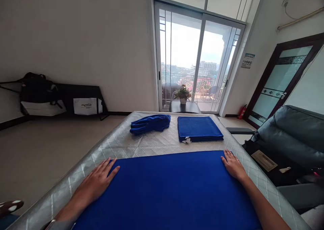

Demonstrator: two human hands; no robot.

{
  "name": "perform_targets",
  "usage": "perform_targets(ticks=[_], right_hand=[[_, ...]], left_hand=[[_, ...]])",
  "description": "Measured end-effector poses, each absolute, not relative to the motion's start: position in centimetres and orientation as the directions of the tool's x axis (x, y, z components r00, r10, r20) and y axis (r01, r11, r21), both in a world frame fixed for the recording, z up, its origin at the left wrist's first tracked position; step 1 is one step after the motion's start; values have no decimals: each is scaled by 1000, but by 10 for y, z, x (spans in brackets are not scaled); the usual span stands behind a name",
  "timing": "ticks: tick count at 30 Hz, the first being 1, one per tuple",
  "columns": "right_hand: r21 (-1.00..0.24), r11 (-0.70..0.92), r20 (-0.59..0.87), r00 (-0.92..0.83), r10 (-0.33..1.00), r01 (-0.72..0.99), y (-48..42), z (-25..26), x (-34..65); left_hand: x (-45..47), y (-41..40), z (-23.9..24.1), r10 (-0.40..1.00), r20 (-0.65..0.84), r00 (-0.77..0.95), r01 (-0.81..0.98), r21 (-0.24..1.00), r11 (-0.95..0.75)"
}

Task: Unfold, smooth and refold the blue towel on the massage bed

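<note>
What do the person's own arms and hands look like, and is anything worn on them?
The left hand and the right hand wear no gloves, and no rings can be seen. The left forearm and the right forearm show no sleeves. At the left wrist, on the picture's bottom edge, sits a silvery band, perhaps a watch or bracelet; it is too cut off to tell.

Probably an apartment room: balcony door (197, 61), armchair (291, 132)

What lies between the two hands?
Head view: only the spread blue cloth lies between the left hand and right hand, both flat at its far corners.
</note>
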State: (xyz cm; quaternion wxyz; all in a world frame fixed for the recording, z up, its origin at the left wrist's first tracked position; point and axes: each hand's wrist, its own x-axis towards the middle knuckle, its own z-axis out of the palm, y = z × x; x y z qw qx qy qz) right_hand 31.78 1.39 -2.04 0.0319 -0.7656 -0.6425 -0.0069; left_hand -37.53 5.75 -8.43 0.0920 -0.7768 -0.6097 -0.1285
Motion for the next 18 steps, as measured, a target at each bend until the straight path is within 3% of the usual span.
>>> perform_targets(ticks=[5, 11, 18], right_hand=[[-40, -184, 61, 186, 981, 982, 14, -21, 316], [-18, -247, 77, 248, 966, 969, 6, -8, 302], [107, -214, 262, 180, 948, 971, -16, 28, 250]], left_hand=[[-364, 54, -74, 915, 371, 157, 982, 44, -186], [-343, 43, -51, 949, 303, 88, 991, 66, -114], [-331, 38, -44, 952, 306, 3, 984, 166, -57]])
